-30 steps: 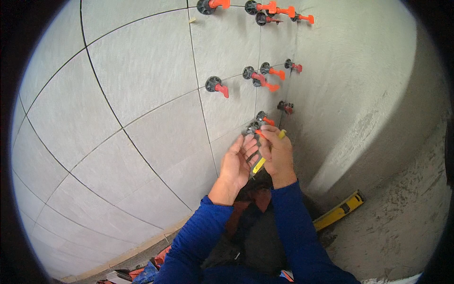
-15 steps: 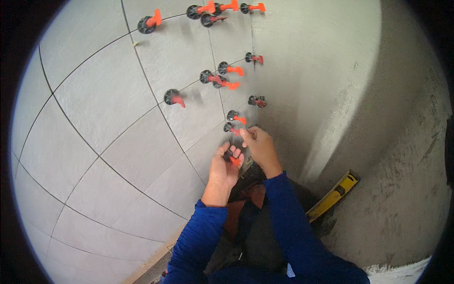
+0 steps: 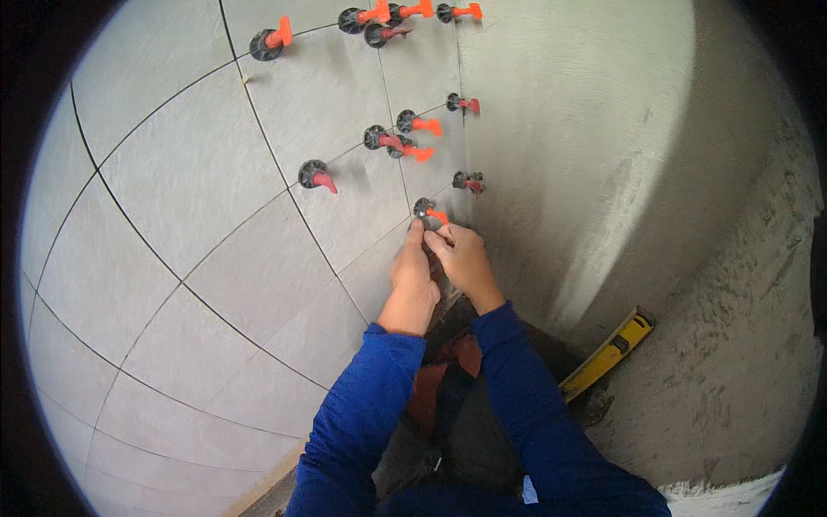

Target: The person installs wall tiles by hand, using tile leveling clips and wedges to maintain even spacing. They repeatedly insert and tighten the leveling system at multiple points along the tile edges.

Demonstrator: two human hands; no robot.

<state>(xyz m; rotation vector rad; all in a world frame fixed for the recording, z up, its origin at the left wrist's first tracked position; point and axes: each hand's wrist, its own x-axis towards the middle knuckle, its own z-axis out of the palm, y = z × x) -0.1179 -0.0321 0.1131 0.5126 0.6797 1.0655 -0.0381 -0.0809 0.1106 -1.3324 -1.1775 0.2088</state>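
Note:
My left hand (image 3: 413, 280) is raised against the grey wall tiles, its thumb up beside a lower joint and its other fingers mostly hidden. My right hand (image 3: 466, 263) meets it there, thumb and forefinger pinched together at the spot where a tile leveling clip sat; the hands now cover that clip. Just above the fingertips, another tile leveling clip (image 3: 425, 209) with a black round base and orange handle stays in the joint. The loose clip seen earlier in my left palm is hidden from sight.
More leveling clips (image 3: 313, 174) with red or orange handles line the tile joints (image 3: 183, 282) above and to the left. A plastered wall (image 3: 568, 112) meets the tiles at the corner. On the right, a yellow spirit level (image 3: 607, 353) leans low down.
My left hand has turned and risen from an open-palmed cupping pose to the clip. My right hand has stayed close to it, shifting slightly. The lower clip is now covered.

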